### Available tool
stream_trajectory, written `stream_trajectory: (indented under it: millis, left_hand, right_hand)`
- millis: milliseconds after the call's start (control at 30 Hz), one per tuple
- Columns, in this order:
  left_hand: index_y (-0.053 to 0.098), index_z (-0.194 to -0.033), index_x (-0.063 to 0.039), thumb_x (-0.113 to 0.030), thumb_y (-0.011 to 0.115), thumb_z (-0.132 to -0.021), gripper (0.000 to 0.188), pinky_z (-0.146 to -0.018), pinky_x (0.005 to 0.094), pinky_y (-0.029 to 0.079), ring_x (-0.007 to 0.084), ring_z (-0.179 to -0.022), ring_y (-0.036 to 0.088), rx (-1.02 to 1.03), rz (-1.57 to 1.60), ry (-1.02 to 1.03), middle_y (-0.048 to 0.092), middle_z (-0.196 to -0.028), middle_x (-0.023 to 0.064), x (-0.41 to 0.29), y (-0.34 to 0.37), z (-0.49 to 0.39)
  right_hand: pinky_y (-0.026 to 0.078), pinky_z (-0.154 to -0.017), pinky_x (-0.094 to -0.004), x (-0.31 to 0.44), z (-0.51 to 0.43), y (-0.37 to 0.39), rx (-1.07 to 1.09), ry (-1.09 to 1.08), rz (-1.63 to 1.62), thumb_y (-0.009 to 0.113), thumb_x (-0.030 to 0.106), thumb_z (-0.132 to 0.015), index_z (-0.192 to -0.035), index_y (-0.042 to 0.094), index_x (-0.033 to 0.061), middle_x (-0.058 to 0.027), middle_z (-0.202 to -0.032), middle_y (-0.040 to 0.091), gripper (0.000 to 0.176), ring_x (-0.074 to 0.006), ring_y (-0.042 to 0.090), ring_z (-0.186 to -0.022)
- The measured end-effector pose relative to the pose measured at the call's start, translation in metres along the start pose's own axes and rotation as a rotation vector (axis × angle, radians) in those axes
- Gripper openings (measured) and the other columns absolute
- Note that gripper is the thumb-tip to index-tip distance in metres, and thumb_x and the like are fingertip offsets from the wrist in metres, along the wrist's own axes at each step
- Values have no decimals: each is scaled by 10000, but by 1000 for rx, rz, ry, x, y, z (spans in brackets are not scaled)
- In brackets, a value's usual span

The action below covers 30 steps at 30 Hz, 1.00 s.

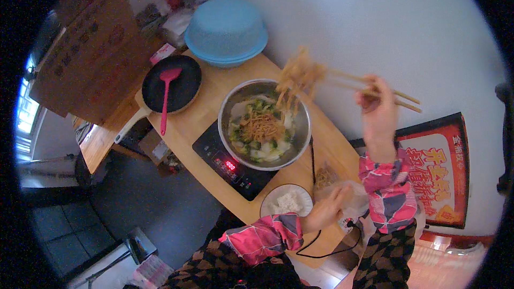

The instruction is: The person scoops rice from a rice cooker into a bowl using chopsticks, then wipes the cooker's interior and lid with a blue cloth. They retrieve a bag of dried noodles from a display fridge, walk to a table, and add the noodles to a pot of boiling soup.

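Note:
My right hand [377,102] is shut on a pair of wooden chopsticks [401,98]. Their tips grip a bundle of brown noodle-like strips [301,74], blurred, above the right rim of a steel pot [305,144]. Inside the pot lie green and pale vegetables [261,152], with more brown strips [261,126] on top. The pot stands on a black induction cooker [229,172] with a lit display. My left hand [331,206] is at a clear plastic bag [355,200] that holds similar strips; whether its fingers grip the bag is unclear. Left of that hand, a white plate [269,200] holds a white crumbly food [288,202].
A black frying pan [184,88] with a pink spatula [165,100] sits at the table's left, its handle over the edge. A blue plastic basin with cover [227,28] stands behind. A black cord [313,255] crosses the near table. The wall [341,40] rises along the right.

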<state>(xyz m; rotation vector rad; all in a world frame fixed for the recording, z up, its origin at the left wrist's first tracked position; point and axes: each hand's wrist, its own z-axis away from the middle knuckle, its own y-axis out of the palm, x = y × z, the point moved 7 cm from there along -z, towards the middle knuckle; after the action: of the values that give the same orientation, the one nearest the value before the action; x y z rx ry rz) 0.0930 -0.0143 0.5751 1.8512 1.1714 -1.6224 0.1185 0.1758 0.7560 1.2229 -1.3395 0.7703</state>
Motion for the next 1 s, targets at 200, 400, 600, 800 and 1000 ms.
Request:
stream_trajectory:
  millis: [200,400,600,800,1000]
  left_hand:
    - [192,-1327,-50,-32,543,-687,730,-606,437,487,396,-815,558,-7,28,-2,320,-1280,214,1,-4,7]
    - [341,-1161,4,-43,566,-678,535,-572,454,479,403,-735,555,67,-65,-53,387,-1157,219,9,10,9]
    - [417,-1036,-12,-62,592,-678,403,-555,435,470,377,-700,531,118,-68,-49,430,-994,216,23,17,20]
    - [239,-1318,-25,36,538,-706,684,-587,365,460,311,-725,544,146,323,-107,416,-1127,206,33,6,6]
    - [274,-1327,-52,119,472,-683,696,-657,245,446,206,-920,509,48,180,-57,361,-1245,159,2,-21,-12]
  right_hand:
    - [481,-597,-235,-118,13,2,340,328,547,466,236,-893,-958,602,35,-41,-790,584,252,-107,563,-644]
    - [464,-741,-302,-156,49,29,874,-225,833,551,110,-804,-1017,585,49,-86,-928,574,225,-212,563,-854]
    - [465,-747,-343,-193,85,31,1055,-403,1010,525,102,-806,-1073,572,109,-118,-987,560,271,-283,559,-893]
    - [454,-762,-374,-97,60,-53,799,-423,1169,483,81,-752,-1072,570,93,-146,-1031,544,332,-301,546,-892]
    - [427,-840,-390,-39,164,-268,522,401,1795,630,156,-638,-1181,446,15,-197,-1128,492,591,-369,486,-1028]
